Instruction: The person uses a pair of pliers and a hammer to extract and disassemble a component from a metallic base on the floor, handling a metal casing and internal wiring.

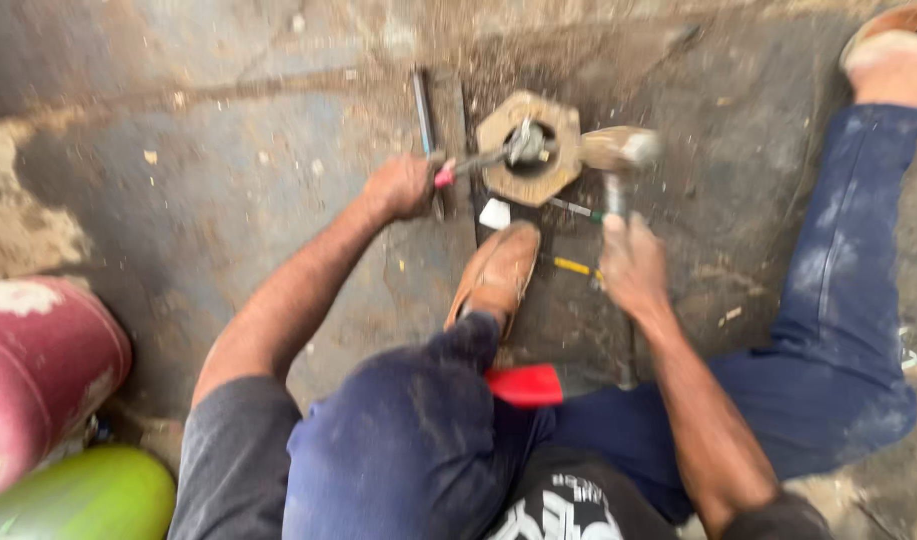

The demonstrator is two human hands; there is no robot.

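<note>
Near the upper middle of the frame, the left hand (400, 186) grips a red-handled tool (475, 163) against the octagonal brass part (529, 147) while the right hand (630, 262) clutches a hammer (620, 152) (blurred, probably mid-swing), so the striking seems unfinished.

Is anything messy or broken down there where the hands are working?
Nothing looks plainly broken. The concrete floor is stained, with grit and chips around the octagonal brass part. The left hand holds a red-handled tool on it; the right hand grips a hammer, blurred.
</note>
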